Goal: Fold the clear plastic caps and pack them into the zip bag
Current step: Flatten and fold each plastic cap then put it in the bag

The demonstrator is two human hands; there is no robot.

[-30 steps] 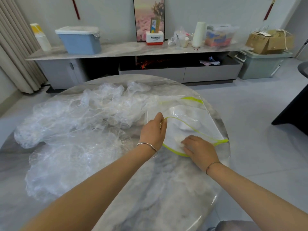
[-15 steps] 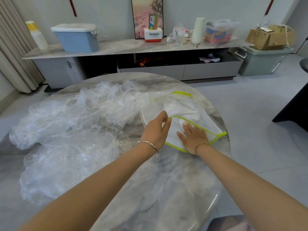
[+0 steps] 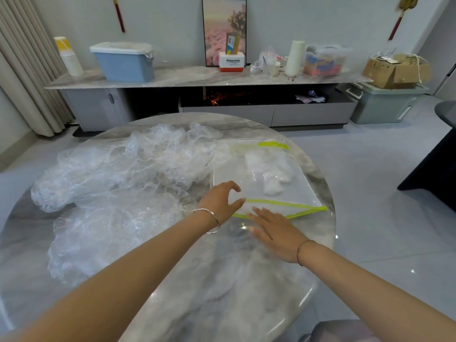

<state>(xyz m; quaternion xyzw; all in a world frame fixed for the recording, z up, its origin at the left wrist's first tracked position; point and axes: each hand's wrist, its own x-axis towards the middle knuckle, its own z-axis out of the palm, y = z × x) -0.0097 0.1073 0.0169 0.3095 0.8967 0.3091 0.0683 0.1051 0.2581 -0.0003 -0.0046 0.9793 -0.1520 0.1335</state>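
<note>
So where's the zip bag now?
In the head view the zip bag lies flat on the right side of the round table, just right of the heap of clear plastic caps, its green-edged mouth by the left hand and right hand.

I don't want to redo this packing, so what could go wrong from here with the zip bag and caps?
The zip bag lies near the right edge of the glossy table and might slide off. Its green zip looks unsealed, so the folded caps inside could slip out. The loose caps pile touches the bag and may snag.
</note>
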